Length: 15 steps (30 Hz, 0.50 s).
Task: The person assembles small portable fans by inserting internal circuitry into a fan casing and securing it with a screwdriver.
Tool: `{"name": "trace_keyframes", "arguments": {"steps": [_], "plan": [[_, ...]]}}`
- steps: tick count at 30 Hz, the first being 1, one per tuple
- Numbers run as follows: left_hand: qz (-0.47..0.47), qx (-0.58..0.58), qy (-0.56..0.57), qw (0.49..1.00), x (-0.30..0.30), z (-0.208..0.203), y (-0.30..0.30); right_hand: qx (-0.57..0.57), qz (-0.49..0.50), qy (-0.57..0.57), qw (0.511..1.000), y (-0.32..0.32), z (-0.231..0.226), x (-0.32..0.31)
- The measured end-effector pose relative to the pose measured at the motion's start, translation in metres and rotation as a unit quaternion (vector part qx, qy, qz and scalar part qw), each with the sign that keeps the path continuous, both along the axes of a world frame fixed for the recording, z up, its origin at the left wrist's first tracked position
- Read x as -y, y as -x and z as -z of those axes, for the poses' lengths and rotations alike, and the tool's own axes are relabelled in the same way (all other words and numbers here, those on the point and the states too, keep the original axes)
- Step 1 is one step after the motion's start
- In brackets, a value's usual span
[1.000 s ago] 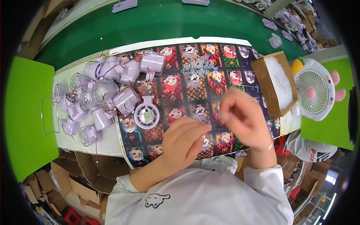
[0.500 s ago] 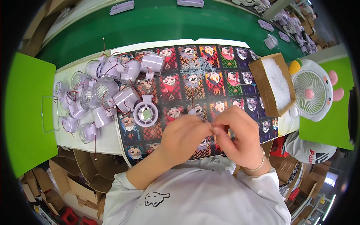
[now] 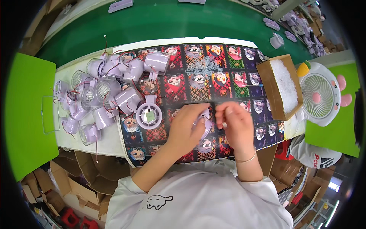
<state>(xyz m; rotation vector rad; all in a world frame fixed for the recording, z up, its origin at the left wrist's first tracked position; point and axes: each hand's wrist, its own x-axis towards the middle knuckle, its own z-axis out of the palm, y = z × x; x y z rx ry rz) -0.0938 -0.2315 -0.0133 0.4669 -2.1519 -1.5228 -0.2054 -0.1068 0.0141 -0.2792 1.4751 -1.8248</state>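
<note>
My left hand [image 3: 184, 131] is wrapped round a lilac plastic housing [image 3: 207, 126], mostly hidden under the fingers. Just to its right, my right hand [image 3: 240, 128] is closed, its fingers curled and slightly blurred. A small whitish piece [image 3: 224, 124] shows at those fingertips; its kind is too small to tell. Left of my hands lies a round lilac fan part [image 3: 148, 116] with a green square board at its centre. Beyond my hands, a loose heap of small clear pieces [image 3: 204, 66] rests on the printed picture sheet [image 3: 176, 97].
Several lilac housings with red and black wires [image 3: 103, 89] are piled at the left. At the right stand a cardboard box [image 3: 271, 89] of clear bits and a white rabbit-eared fan [image 3: 319, 95]. A green conveyor belt [image 3: 160, 26] crosses the far side, carrying lilac parts.
My hands were together at the fingertips; now they are apart, the right one shifted rightward and turned upright. The lilac housing under my left hand now shows more.
</note>
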Motion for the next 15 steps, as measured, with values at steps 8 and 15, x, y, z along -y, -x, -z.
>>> {"name": "trace_keyframes", "arguments": {"steps": [8, 15], "plan": [[0.031, -0.023, -0.014, 0.999, 0.004, 0.008, 0.003, -0.547, -0.085, -0.085, 0.828, -0.006, -0.007, 0.01], [0.017, -0.006, 0.001, 1.0, 0.003, 0.006, 0.001, -0.719, 0.002, -0.369, 0.589, 0.089, 0.004, -0.018]]}}
